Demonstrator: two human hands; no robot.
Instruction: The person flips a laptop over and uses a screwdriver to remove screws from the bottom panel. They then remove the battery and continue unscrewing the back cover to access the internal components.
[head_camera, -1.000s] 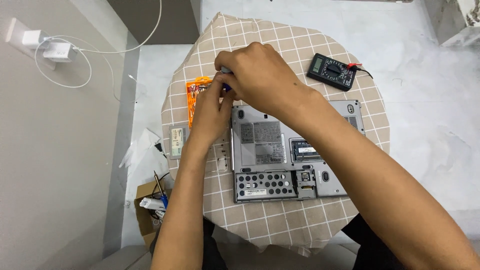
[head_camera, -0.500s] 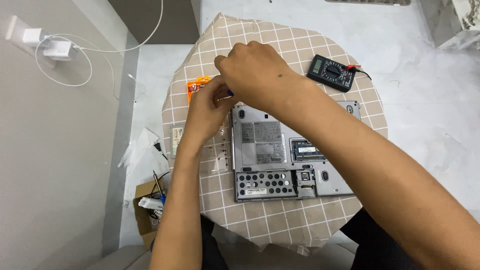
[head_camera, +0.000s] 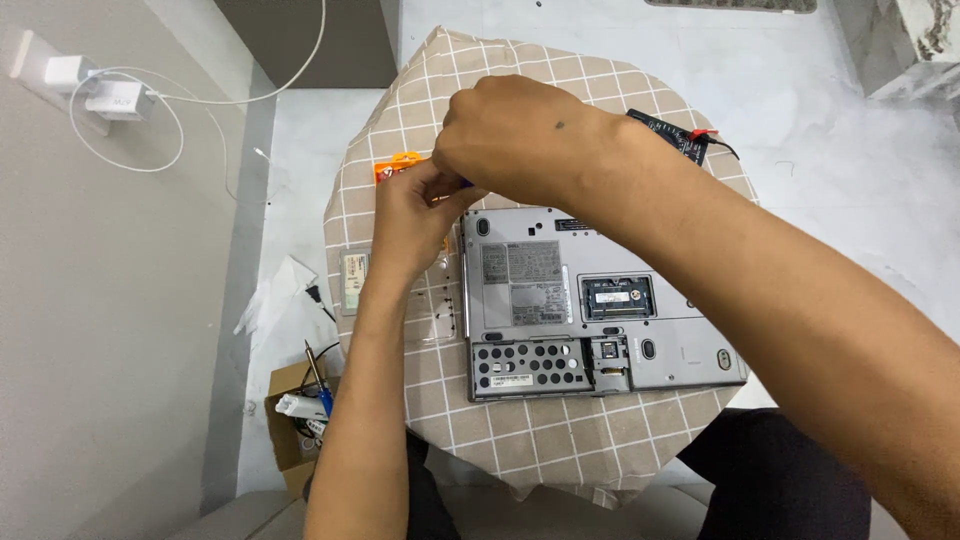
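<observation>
An upturned silver laptop (head_camera: 590, 300) lies on a round table under a beige checked cloth (head_camera: 560, 440), its underside facing up with a grid of vent holes along the edge nearest the person and one small compartment uncovered, showing a green memory module (head_camera: 617, 297). Both hands meet just beyond the far left corner of the laptop. The left hand (head_camera: 410, 220) is curled, fingers bent in toward the thumb, pinching at something small right where the right hand comes down; what exactly it grips is hidden. The right hand (head_camera: 520, 140) is closed in a loose fist above it, knuckles up, and a small bit of dark blue or purple (head_camera: 464, 183), likely a tool handle, peeks out beneath its fingers; I cannot tell more of it than that. Just past the laptop's far left corner, partly under the left hand, sits an orange case (head_camera: 398, 166). A scatter of tiny dark screws (head_camera: 440, 295) lies on the cloth just left of the laptop's left edge, and further left a small grey rectangular panel (head_camera: 354, 281) rests on the cloth. Beyond the laptop's far right corner, behind the right forearm, a black multimeter (head_camera: 672, 135) shows with a red lead. On the floor left of the laptop stands a cardboard box (head_camera: 290, 425) holding tools
</observation>
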